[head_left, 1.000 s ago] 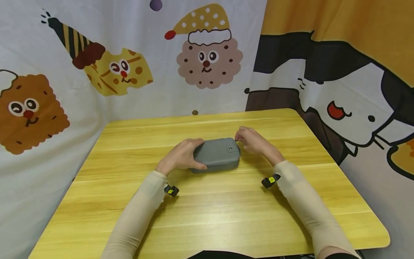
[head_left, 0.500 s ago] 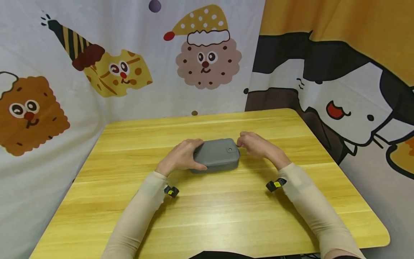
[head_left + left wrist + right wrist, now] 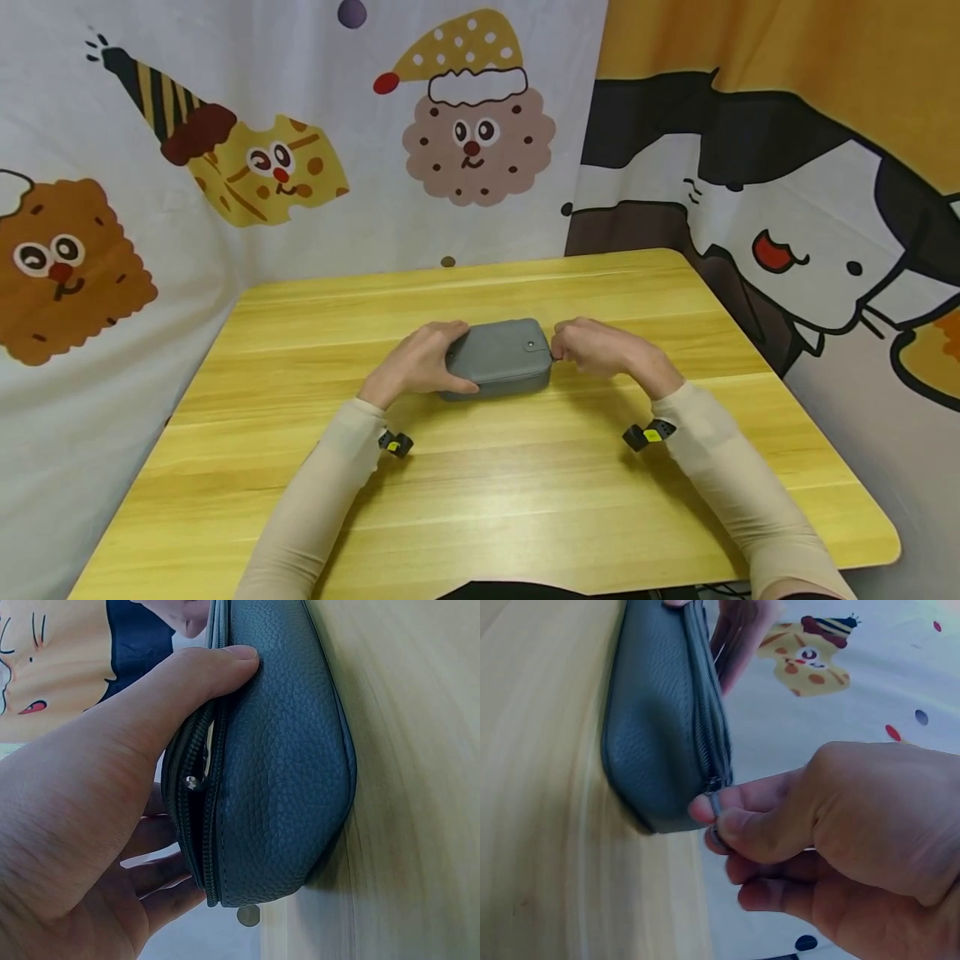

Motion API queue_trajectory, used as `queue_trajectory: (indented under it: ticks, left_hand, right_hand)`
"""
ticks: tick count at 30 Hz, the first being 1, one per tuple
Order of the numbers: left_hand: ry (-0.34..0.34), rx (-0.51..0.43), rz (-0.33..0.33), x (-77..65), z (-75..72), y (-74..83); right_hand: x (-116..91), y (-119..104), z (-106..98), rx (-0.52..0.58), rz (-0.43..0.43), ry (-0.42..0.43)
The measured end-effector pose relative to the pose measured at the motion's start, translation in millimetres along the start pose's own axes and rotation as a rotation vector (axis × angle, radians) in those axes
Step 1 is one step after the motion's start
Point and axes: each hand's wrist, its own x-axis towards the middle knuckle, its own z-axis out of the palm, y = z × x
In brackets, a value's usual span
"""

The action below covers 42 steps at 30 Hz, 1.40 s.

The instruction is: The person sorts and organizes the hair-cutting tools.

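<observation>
A grey leather-look zip case (image 3: 501,354) lies flat on the table, a small snap stud on its lid near the right end. My left hand (image 3: 420,358) grips the left end, thumb along the near side and fingers across the top. In the left wrist view the zipper (image 3: 214,855) is parted there, and a small shiny metal piece (image 3: 193,782) shows in the gap. At the right end, my right hand (image 3: 600,346) pinches the zipper pull (image 3: 715,804) between thumb and forefinger. What lies inside the case is mostly hidden.
The case rests near the middle of a yellow wood-grain table (image 3: 480,508). Behind it hangs a white curtain (image 3: 300,242) printed with cartoon snacks, and a cartoon cow print (image 3: 810,225) covers the right side. Each wrist carries a small black camera (image 3: 395,443).
My right hand has moved toward the person around the case's right end, pulling the zipper pull along. My left hand keeps its grip, and the case has hardly moved.
</observation>
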Motion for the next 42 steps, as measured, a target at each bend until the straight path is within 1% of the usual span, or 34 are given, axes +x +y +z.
queue_trajectory:
  ticks: [2,5,10,15,23,29,32,36,42]
  left_hand:
    - [0.000,0.000,-0.005,-0.4,0.0,-0.1]
    - [0.005,0.003,-0.004,-0.8,0.0,0.0]
    - [0.012,0.001,0.001,-0.8,-0.4,0.2]
    - [0.006,0.005,0.002,0.4,-0.1,0.6]
    - [0.010,0.015,0.025,1.8,-1.2,-1.1]
    - [0.006,0.010,0.020,1.4,-0.8,-2.1]
    - [0.007,0.004,0.020,1.6,-0.8,-1.7]
    - [0.012,-0.003,0.024,1.9,-0.8,-1.7]
    - [0.025,0.009,0.031,3.2,0.4,-1.4]
  right_hand:
    - [-1.7,-4.4,-1.5,0.004,0.002,-0.029]
    - [-3.8,-11.2,-3.4,-0.003,0.010,-0.052]
    - [-6.7,-20.2,-4.0,-0.030,0.028,-0.059]
    - [-10.5,-25.9,-2.3,-0.036,0.017,-0.040]
    - [-14.2,-34.2,-0.6,-0.047,-0.030,0.006]
    - [-14.9,-46.7,1.6,-0.063,-0.036,0.017]
    - [-13.8,-54.1,4.2,-0.064,-0.036,0.025]
    - [-12.5,-62.3,8.2,-0.053,-0.010,0.043]
    - [-11.7,-65.6,9.8,-0.041,0.022,0.081]
